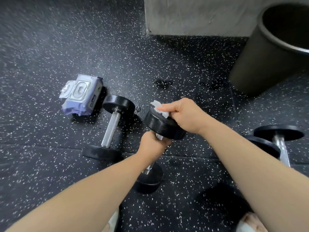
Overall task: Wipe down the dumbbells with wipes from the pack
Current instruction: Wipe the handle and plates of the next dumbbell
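My left hand [153, 144] grips the chrome handle of a black dumbbell [163, 124], holding it tilted off the floor with its lower head near the mat. My right hand [185, 114] holds a white wipe [158, 108] against the top face of the upper head. A second dumbbell [111, 127] lies flat on the floor to the left. A third dumbbell [278, 139] lies at the right, partly behind my right forearm. The purple wipes pack [82, 94] sits left of the second dumbbell with its lid flipped open.
A black round bin [267, 52] stands at the upper right, beside a grey concrete block [197, 15] at the back. The floor is black speckled rubber matting [50, 47]. My knees show at the bottom edge.
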Action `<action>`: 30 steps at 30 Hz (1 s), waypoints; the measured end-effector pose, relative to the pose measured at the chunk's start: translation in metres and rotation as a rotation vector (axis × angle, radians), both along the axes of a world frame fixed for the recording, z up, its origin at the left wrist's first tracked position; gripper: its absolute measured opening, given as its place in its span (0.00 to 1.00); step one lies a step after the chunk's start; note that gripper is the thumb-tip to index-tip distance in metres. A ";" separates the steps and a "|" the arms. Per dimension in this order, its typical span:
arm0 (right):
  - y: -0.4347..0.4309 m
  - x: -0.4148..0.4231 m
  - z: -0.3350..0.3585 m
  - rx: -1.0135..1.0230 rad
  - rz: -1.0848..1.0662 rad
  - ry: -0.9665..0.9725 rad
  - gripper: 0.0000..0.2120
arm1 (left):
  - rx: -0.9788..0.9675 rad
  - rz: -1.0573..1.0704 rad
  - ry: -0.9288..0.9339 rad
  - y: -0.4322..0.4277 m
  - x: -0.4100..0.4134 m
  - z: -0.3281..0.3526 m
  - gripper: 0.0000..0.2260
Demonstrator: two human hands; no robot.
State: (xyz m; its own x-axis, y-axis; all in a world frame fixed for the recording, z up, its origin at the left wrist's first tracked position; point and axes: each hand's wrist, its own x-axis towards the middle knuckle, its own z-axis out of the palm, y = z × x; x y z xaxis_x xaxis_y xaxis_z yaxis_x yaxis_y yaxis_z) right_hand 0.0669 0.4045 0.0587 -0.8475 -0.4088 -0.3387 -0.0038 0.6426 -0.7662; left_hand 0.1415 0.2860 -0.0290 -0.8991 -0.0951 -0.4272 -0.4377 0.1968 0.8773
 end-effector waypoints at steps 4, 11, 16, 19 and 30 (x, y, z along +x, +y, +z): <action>0.013 0.007 -0.003 0.118 -0.042 0.033 0.26 | -0.011 -0.037 -0.033 0.002 0.000 0.004 0.16; 0.023 0.050 0.014 0.180 -0.097 0.128 0.24 | -0.024 -0.087 -0.052 0.012 0.007 0.011 0.17; 0.010 0.053 0.020 -0.077 0.017 0.218 0.22 | 0.010 -0.072 -0.074 0.008 0.008 0.014 0.11; 0.001 0.037 0.012 -0.104 0.062 0.179 0.22 | 0.018 -0.074 -0.064 0.003 0.004 0.014 0.13; 0.022 0.002 -0.015 0.243 -0.043 0.044 0.27 | 0.078 -0.123 -0.164 -0.010 -0.010 0.019 0.13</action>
State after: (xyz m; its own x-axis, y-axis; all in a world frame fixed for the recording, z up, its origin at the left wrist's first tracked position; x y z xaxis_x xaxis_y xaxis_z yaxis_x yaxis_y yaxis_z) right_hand 0.0686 0.4261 0.0441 -0.8785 -0.2833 -0.3848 -0.0027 0.8082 -0.5890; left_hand 0.1317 0.2764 -0.0096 -0.8199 0.0503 -0.5702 -0.5523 0.1923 0.8111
